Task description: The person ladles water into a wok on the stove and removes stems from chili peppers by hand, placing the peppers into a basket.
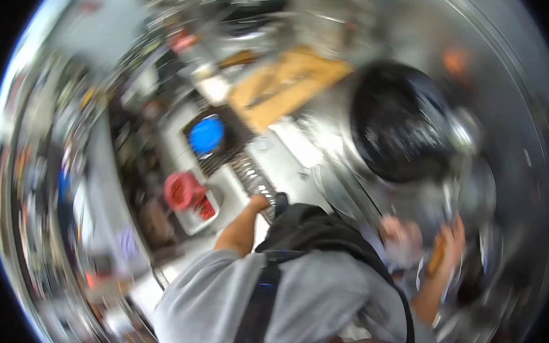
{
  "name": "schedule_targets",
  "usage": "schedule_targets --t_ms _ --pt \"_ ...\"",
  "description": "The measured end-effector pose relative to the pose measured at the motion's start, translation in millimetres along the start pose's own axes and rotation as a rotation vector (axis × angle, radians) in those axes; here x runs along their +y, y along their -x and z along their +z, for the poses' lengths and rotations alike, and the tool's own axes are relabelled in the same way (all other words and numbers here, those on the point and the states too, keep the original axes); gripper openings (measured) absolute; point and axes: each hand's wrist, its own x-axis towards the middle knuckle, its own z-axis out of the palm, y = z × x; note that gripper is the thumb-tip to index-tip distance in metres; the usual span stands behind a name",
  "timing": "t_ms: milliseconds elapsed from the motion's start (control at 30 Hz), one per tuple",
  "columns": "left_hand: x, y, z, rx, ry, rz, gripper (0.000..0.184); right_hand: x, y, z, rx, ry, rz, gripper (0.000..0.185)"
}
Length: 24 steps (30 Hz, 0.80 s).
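On the right, my right hand point(451, 242) is wrapped round a tool with a wooden handle point(437, 256). Motion blur hides the tool's far end, near the lower rim of a large black wok point(399, 124) that looks wet inside. My left hand point(259, 202) is beside a perforated metal strip point(253, 176) and a small black object point(280, 202); its fingers are too smeared to read. A blurred pinkish shape point(402, 232) lies left of my right hand.
A wooden board point(291, 83) lies left of the wok. Left of centre are a blue round object point(206, 135) on a dark grate and a red container point(183, 190) by a white tray point(212, 223). Blurred shelving lines the far left.
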Motion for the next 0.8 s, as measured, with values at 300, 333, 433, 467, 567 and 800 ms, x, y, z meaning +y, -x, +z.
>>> schedule_targets --t_ms 300,333,433,467,567,800 --pt "93 -133 -143 0.498 1.005 -0.357 0.030 -87 -177 64 0.001 0.400 -0.543 0.056" --pt "98 -118 -139 0.452 0.976 -0.341 0.031 -91 -180 74 -0.025 0.398 -0.544 0.055" --pt "105 -137 -96 0.368 0.927 -0.337 0.033 -99 -196 101 -0.099 0.380 -0.550 0.054" --pt "110 -128 -89 0.330 0.963 -0.377 0.033 -100 -196 106 -0.105 0.371 -0.547 0.054" --pt "124 -112 -67 0.308 1.075 -0.460 0.032 -105 -202 116 -0.145 0.348 -0.535 0.053" --pt "111 -108 -99 0.389 1.040 -0.377 0.034 -109 -211 114 -0.185 0.290 -0.516 0.051"
